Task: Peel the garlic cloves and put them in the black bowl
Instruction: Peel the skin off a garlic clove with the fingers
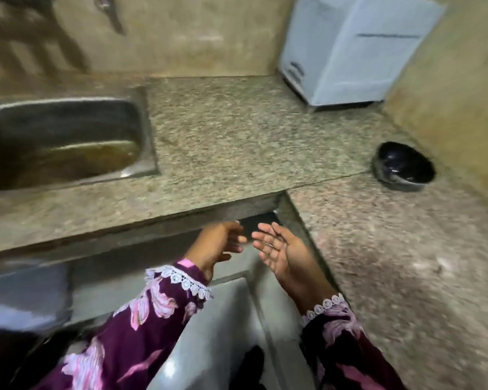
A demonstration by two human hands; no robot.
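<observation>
The black bowl [404,166] stands on the granite counter at the right, close to the wall. No garlic cloves show in this blurred view. My left hand [214,246] and my right hand [279,249] hang below the counter's front edge, near its inner corner, fingertips almost meeting. The right palm faces up with fingers spread and nothing in it. The left hand's fingers are loosely apart and I see nothing held. Both hands are well left of and lower than the bowl.
A steel sink [62,142] is sunk into the speckled counter [237,142] at the left. A pale boxy appliance [347,49] stands at the back right corner. Grey cabinet fronts [226,319] lie below the counter edge.
</observation>
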